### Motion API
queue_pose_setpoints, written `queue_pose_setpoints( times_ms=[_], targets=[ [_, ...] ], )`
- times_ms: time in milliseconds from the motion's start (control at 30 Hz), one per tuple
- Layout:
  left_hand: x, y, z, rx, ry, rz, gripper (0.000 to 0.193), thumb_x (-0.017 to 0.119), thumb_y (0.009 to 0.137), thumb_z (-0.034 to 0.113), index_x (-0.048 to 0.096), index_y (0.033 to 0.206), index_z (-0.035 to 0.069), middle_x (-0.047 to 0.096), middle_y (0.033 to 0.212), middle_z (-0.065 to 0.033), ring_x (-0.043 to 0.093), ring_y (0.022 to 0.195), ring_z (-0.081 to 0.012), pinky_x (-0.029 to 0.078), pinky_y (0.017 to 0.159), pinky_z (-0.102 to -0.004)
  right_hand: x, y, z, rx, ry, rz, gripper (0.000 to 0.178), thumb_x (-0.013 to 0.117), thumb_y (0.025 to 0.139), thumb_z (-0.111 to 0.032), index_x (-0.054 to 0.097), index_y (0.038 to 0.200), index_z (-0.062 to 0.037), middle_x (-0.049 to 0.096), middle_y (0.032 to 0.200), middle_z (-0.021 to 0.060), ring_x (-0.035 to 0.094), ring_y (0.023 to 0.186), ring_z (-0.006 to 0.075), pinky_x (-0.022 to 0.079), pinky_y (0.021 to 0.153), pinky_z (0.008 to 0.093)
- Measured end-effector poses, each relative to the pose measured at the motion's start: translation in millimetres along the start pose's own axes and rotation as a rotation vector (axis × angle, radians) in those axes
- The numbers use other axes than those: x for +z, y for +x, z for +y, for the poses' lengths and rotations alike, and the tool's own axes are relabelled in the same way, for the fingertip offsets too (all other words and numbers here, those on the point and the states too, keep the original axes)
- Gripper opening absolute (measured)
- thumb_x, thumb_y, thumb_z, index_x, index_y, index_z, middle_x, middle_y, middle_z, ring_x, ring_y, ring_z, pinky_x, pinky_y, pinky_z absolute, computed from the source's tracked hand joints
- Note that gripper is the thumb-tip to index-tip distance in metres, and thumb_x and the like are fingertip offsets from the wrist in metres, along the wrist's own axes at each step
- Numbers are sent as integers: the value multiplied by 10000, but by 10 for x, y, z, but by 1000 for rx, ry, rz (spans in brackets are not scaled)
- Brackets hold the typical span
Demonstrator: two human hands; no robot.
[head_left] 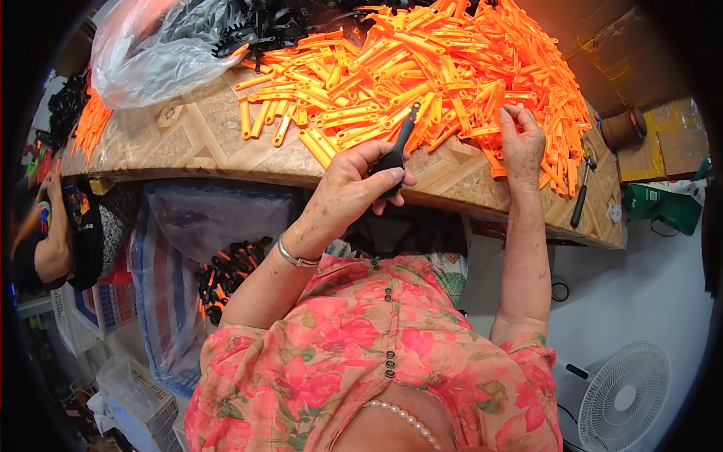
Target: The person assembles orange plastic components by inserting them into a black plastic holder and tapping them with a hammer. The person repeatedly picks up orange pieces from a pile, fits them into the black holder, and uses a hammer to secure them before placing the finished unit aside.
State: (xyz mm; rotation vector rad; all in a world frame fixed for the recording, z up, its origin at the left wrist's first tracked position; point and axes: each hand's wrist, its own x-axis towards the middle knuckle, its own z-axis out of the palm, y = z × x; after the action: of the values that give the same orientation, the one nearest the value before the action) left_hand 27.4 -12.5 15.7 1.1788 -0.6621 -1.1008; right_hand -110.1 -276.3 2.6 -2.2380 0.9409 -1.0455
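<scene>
My left hand [361, 177] is closed around a black plastic tool part [392, 158], whose narrow shaft points up and away from me. Its lower end is partly hidden by the fingers. My right hand [522, 147] is at the near right of a big heap of orange plastic handle pieces [407, 68]. Thumb and fingers are curled together there, against an orange piece at the thumb's tip; the exact grip is partly hidden. The heap lies on a wood-patterned table [207, 135].
A clear plastic bag [162, 60] and black parts [271, 26] lie at the far left. A screwdriver [580, 197] rests near the right edge. Cardboard boxes [633, 60] stand beyond; a white fan [625, 395] is at lower right. Another person's arm [56, 233] shows at left.
</scene>
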Motion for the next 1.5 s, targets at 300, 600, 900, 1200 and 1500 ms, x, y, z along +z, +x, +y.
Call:
queue_pose_setpoints(
  times_ms=[300, 600, 900, 1200, 1500],
  targets=[
    [60, 9, -204, 111, 233, 36, 426, 684, 876, 90, 546, 1273, 24, 677, 981, -16, 603, 733, -57, 474, 572, -179, 163, -265, -292, -374, -463, -97, 298, 705, 833, -247, 682, 1093, -103, 657, 936, 61, 585, 934, 245, 414, 877, 404],
    [81, -47, -142, -1, 115, 36, 455, 682, 873, 82, 531, 1298, 29, 678, 1029, -31, 627, 812, -69, 504, 634, -200, 33, -256, -176, -178, -79, -112, 242, 649, 848, -104, 711, 1082, -96, 672, 824, 75, 620, 777, 206, 479, 782, 343],
    [159, 39, -282, 192, 281, 100, 404, 660, 875, 12, 555, 1265, 24, 679, 1050, -45, 625, 846, -60, 511, 671, -199, -400, -587, -389, -539, -409, 117, 161, 683, 826, -45, 717, 974, -98, 627, 761, 26, 580, 700, 150, 455, 751, 290],
    [274, 119, -263, 294, 333, 152, 342, 536, 901, -35, 630, 1214, 68, 602, 871, 13, 508, 659, -19, 436, 555, -179, -386, -777, -386, -413, -211, -376, 416, 673, 793, -94, 625, 1206, -102, 620, 975, 68, 578, 916, 267, 415, 869, 396],
    [248, 57, -198, 123, -135, 78, 462, 649, 951, 249, 538, 1331, 11, 579, 928, -7, 451, 631, -25, 335, 489, -160, -288, -582, -332, -584, -303, -450, 238, 652, 841, -82, 656, 1077, -118, 588, 1220, 68, 523, 1166, 280, 395, 983, 427]
  ],
)
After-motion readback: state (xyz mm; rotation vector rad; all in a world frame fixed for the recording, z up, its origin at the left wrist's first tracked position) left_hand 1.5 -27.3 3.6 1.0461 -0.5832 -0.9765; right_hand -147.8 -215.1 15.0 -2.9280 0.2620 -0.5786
